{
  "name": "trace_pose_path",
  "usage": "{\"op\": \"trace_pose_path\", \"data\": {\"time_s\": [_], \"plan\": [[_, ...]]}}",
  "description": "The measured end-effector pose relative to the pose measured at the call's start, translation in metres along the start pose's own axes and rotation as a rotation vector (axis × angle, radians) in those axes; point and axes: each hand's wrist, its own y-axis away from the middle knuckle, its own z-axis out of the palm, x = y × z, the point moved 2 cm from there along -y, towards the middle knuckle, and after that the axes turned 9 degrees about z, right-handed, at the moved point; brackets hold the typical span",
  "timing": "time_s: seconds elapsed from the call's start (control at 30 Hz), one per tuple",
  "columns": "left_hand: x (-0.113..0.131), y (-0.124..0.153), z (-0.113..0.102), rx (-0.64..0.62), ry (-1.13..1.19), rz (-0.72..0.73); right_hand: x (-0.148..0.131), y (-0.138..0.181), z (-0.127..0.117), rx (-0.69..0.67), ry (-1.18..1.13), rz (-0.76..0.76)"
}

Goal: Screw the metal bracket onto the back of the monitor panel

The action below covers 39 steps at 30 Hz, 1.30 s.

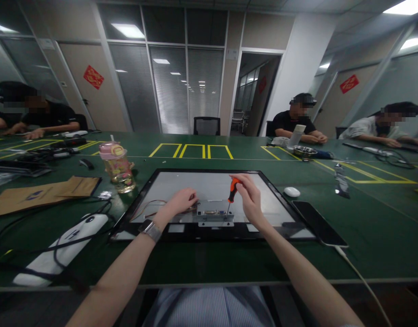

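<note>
Right grip (251, 196) pinches the screwdriver (233, 189), left grip (183, 200) unclear, both inside the panel's (171, 184) edges; green table (195, 261) surrounds it.

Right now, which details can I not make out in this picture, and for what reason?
All in the head view:
Left hand: its own back hides what the fingertips touch, if anything.
Screwdriver: the right hand covers part of the handle; the tip, at the metal bracket, is too small to tell what it meets.
Brown paper packet: its dark mark is too blurred to read.
White cable: the bottom edge cuts off its far end.
</note>
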Motion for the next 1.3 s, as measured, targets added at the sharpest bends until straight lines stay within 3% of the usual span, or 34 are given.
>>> {"op": "trace_pose_path", "data": {"time_s": [0.1, 0.33, 0.53, 0.8, 1.07, 1.3], "plan": [[-0.0008, -0.0002, 0.0005, -0.003, 0.003, -0.002, 0.0004, 0.0005, 0.0006, -0.030, -0.052, 0.004], [-0.0006, 0.0000, 0.0005, -0.001, 0.001, -0.002, -0.0006, -0.0012, 0.0010, 0.073, 0.056, -0.034], [0.0004, -0.0002, 0.0000, -0.004, -0.006, -0.009, -0.0018, 0.0006, 0.0008, -0.039, -0.032, 0.004], [0.0008, 0.0002, -0.0004, -0.003, -0.013, -0.004, -0.0020, -0.0004, 0.0026, 0.014, 0.022, -0.021], [0.0010, 0.0003, -0.0008, 0.005, -0.014, 0.008, -0.0003, 0.0027, 0.0022, -0.106, -0.140, 0.083], [-0.0009, -0.0005, 0.0011, 0.008, -0.017, 0.011, 0.0010, -0.0002, 0.0031, -0.013, -0.043, -0.013]]}}
